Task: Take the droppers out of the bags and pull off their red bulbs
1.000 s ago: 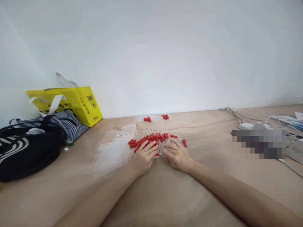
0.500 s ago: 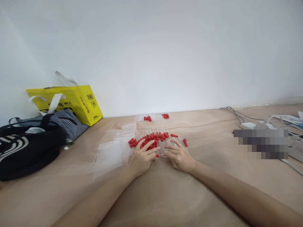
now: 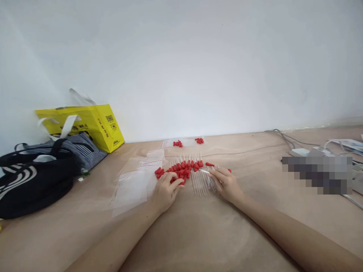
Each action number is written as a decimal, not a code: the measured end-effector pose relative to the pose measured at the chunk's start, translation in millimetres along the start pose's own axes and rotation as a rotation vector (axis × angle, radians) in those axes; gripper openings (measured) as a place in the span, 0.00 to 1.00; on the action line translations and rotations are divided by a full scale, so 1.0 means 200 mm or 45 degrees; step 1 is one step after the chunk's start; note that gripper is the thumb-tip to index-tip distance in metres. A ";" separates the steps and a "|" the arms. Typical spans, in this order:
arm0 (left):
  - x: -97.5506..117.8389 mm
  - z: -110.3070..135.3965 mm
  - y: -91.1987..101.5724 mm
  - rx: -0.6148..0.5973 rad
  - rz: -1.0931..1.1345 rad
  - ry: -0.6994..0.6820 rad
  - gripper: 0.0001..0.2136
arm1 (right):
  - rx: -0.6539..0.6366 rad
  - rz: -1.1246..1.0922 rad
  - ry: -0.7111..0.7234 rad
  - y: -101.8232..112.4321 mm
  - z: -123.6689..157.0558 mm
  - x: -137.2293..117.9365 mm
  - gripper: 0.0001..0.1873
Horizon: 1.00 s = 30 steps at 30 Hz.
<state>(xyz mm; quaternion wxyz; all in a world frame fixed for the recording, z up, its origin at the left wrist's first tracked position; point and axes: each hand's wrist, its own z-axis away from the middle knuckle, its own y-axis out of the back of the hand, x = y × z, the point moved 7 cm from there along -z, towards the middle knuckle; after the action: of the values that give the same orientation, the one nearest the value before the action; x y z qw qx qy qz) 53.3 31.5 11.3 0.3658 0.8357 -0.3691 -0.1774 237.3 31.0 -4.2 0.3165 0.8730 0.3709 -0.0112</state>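
Note:
My left hand (image 3: 166, 190) is closed at the near edge of a heap of red rubber dropper bulbs (image 3: 181, 166), with a red bulb (image 3: 180, 183) between thumb and fingers. In my right hand (image 3: 229, 186), the fingers are closed on a thin clear dropper tube (image 3: 205, 171) that points left. Under and beside those fingers lies a row of clear tubes (image 3: 200, 184). A red bulb tip (image 3: 229, 170) shows just past my right knuckles; whether it joins the held tube I cannot tell. Behind the heap, more thin tubes (image 3: 185, 155) point toward the wall.
Clear zip bags (image 3: 133, 189) lie left of the heap. Near the wall, a bag (image 3: 187, 141) bears two clusters of red bulbs. A yellow bag (image 3: 104, 128), a striped bag (image 3: 85, 151) and a black bag (image 3: 36, 177) stand left. Cables and a power strip (image 3: 300, 152) lie right.
My hands have moved apart from the red bulb and clear tube between them. The right hand has shifted right and back; the left has curled over a red bulb.

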 end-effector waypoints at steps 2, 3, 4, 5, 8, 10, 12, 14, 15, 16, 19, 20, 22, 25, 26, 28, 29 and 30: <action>-0.04 0.01 0.00 0.054 0.051 0.067 0.11 | 0.001 -0.032 -0.118 0.00 0.01 0.06 0.12; -0.05 0.01 0.00 0.075 0.078 0.096 0.12 | -0.012 -0.026 -0.168 0.00 0.01 0.08 0.13; -0.06 0.01 0.00 0.094 0.098 0.128 0.12 | -0.031 -0.004 -0.210 0.00 0.02 0.10 0.14; -0.08 0.01 0.01 0.111 0.109 0.165 0.13 | -0.053 0.024 -0.245 -0.01 0.02 0.12 0.14; -0.14 0.02 0.02 0.167 0.103 0.310 0.14 | -0.131 0.092 -0.300 -0.05 0.04 0.15 0.15; -0.20 0.03 0.04 0.213 0.088 0.418 0.14 | -0.190 0.121 -0.300 -0.08 0.04 0.15 0.16; -0.27 0.04 0.06 0.266 0.070 0.526 0.13 | -0.226 0.151 -0.292 -0.10 0.04 0.14 0.16; -0.34 0.06 0.08 0.313 0.065 0.638 0.12 | -0.243 0.172 -0.287 -0.12 0.04 0.12 0.16; -0.37 0.07 0.08 0.321 0.065 0.693 0.12 | -0.255 0.178 -0.286 -0.13 0.04 0.11 0.15; -0.40 0.08 0.08 0.316 0.062 0.744 0.12 | -0.272 0.180 -0.289 -0.13 0.04 0.10 0.14; -0.45 0.09 0.08 0.248 -0.017 0.840 0.11 | -0.324 0.190 -0.305 -0.12 0.03 0.08 0.13; -0.46 0.09 0.08 0.216 -0.073 0.854 0.10 | -0.333 0.212 -0.321 -0.11 0.02 0.08 0.13; -0.48 0.09 0.08 0.143 -0.195 0.882 0.10 | -0.336 0.318 -0.403 -0.06 0.01 0.11 0.14; -0.51 0.09 0.07 0.013 -0.289 0.954 0.08 | -0.358 0.589 -0.647 0.05 0.00 0.23 0.16; -0.52 0.10 0.06 -0.025 -0.286 0.984 0.08 | -0.391 0.666 -0.738 0.08 0.01 0.29 0.16; -0.55 0.11 0.03 -0.089 -0.258 1.037 0.08 | -0.473 0.734 -0.925 0.13 0.06 0.40 0.17; -0.55 0.11 0.02 -0.113 -0.241 1.055 0.08 | -0.497 0.713 -0.986 0.14 0.08 0.44 0.17; -0.56 0.12 0.01 -0.130 -0.225 1.068 0.08 | -0.508 0.661 -1.010 0.14 0.10 0.48 0.17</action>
<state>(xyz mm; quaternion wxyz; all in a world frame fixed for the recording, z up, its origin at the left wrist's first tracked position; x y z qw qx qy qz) -36.0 102.8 0.4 0.5084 0.8448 -0.1064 0.1289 329.4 66.3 -28.0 0.5855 0.7876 -0.0117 -0.1917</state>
